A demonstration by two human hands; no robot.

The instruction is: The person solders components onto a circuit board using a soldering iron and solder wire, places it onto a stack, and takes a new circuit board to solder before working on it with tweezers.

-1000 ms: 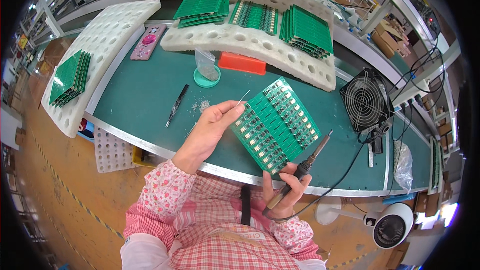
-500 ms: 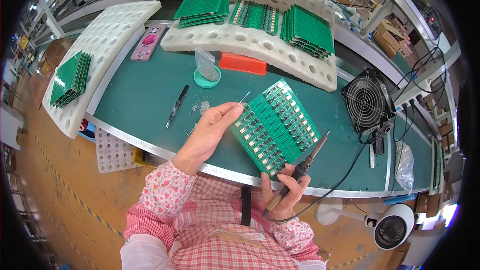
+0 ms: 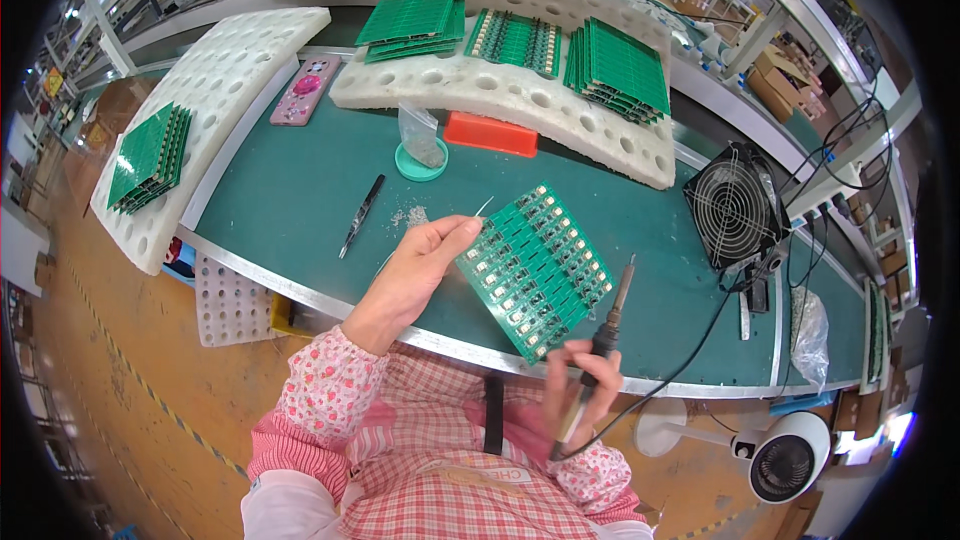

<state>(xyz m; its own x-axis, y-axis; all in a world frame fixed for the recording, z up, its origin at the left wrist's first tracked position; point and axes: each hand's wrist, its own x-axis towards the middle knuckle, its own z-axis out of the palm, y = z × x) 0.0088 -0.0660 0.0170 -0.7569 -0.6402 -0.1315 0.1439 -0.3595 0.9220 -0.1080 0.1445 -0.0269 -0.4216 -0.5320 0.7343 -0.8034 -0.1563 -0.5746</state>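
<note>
Right hand: Nearest the apron [image 3: 440, 500], the person's right hand [image 3: 590, 380], blurred by motion, grasps a soldering iron [image 3: 604, 338] by its handle, tip pointing up and away.
Left hand: Thumb and fingers of the left hand [image 3: 412, 265] pinch the upper-left corner of a green circuit board [image 3: 540, 270], with a thin wire [image 3: 485, 207] poking out above the grip.
Circuit board: Held tilted over the bench [image 3: 660, 340] near its front edge, rows of small pale parts facing up.
Change: Half a second ago, right-hand fingers supported the board's lower corner; now the board has swung leftward and the iron stands more upright. The left hand appears to bear most of the load, though whether the right fingers still touch the corner cannot be told.
Bench: Beyond lie tweezers [image 3: 362, 217], a pile of clippings [image 3: 414, 215], a teal dish [image 3: 410, 171] holding a plastic bag [image 3: 420, 125] and a red tray [image 3: 490, 135]; a black fan [image 3: 735, 205] stands at right.
Foam: Farther back, a white block [image 3: 450, 90] carries more green boards [image 3: 620, 70].
</note>
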